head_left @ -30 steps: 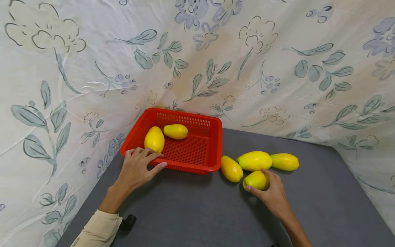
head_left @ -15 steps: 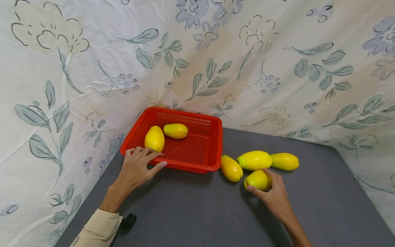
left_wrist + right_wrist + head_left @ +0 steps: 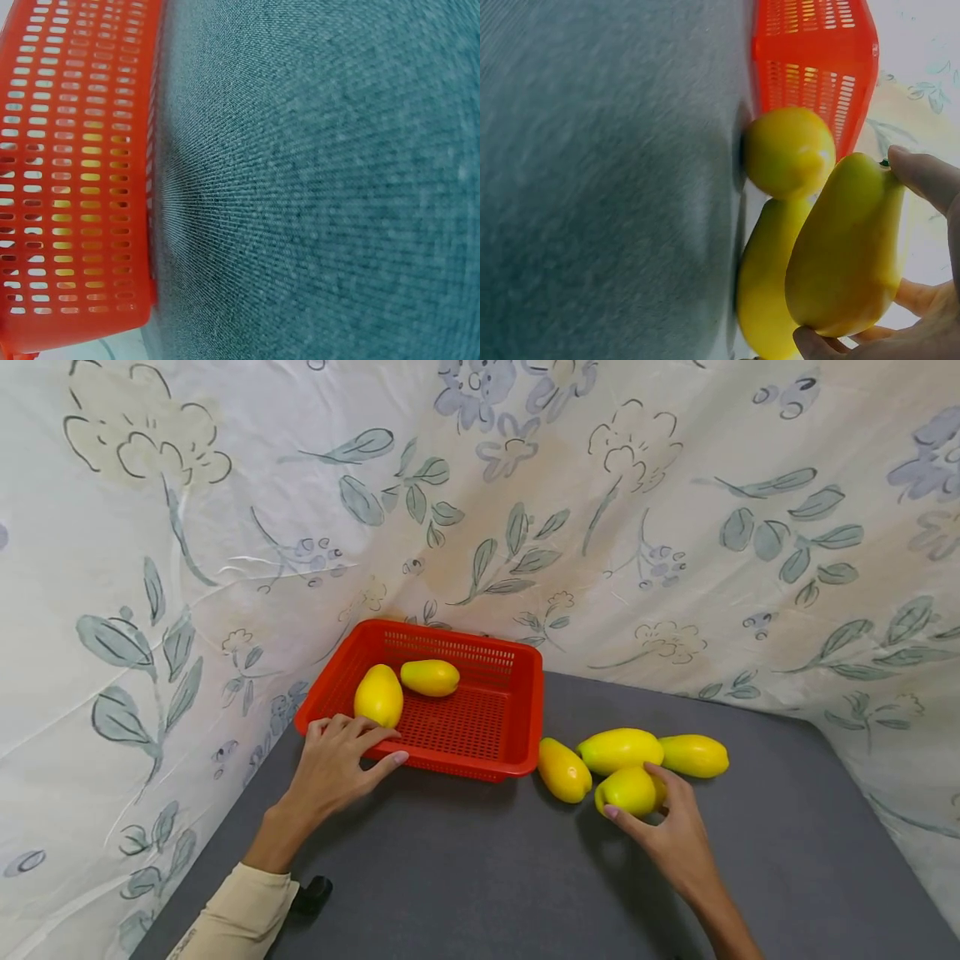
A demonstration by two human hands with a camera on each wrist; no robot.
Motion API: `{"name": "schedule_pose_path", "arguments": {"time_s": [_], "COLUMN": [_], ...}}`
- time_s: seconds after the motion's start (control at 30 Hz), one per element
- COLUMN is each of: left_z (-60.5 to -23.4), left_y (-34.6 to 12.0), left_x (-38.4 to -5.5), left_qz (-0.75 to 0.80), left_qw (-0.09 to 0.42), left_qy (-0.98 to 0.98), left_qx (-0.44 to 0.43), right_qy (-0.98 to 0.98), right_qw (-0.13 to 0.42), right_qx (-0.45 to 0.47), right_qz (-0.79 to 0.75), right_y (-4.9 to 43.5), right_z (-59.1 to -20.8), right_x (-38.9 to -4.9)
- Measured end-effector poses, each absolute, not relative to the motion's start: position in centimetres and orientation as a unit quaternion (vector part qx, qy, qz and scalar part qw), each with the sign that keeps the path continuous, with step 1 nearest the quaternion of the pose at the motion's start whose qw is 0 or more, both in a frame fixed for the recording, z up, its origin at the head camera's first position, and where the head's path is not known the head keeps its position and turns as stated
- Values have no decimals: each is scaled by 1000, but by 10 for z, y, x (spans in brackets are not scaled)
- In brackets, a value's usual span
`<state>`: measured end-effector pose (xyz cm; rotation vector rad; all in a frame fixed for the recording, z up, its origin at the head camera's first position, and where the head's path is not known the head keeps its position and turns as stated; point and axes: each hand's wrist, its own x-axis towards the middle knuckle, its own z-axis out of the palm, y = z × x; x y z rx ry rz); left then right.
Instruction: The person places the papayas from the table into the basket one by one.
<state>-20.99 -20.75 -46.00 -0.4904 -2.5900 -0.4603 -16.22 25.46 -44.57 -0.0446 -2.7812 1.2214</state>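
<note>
In my right hand (image 3: 671, 827) I grip a yellow papaya (image 3: 630, 791), thumb at one end and fingers at the other. The right wrist view shows this papaya raised off the table. My left hand (image 3: 337, 768) holds the front rim of the red plastic basket (image 3: 450, 760), with its fingers over the edge and the thumb along the front. Inside the basket lie two papayas, one upright in view (image 3: 378, 695) and another behind it (image 3: 430, 677). The left wrist view shows the basket's slotted wall (image 3: 82, 187) but none of the fingers.
Right of the basket lie three more papayas: one beside its corner (image 3: 564, 771), a larger one (image 3: 619, 751) behind the held fruit, and one farther right (image 3: 695, 755). The grey table (image 3: 480, 860) meets a floral cloth (image 3: 600, 527) at the back and left.
My right hand has raised the papaya slightly off the table, and its shadow has spread below. My left hand stays at the basket's rim. The head view has shifted slightly.
</note>
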Motion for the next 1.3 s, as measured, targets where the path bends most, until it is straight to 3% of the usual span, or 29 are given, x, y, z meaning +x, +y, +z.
{"name": "schedule_pose_path", "arguments": {"time_s": [0.7, 1.3], "left_z": [-462, -463], "left_y": [-207, -209], "left_x": [-210, -211], "left_qz": [-168, -171], "left_qw": [231, 239], "left_qy": [-942, -938], "left_qx": [-178, -184], "right_qy": [-906, -868], "right_qw": [93, 81], "right_qx": [25, 78], "right_qz": [411, 484], "right_y": [224, 176], "right_z": [-431, -414], "right_x": [-163, -166]}}
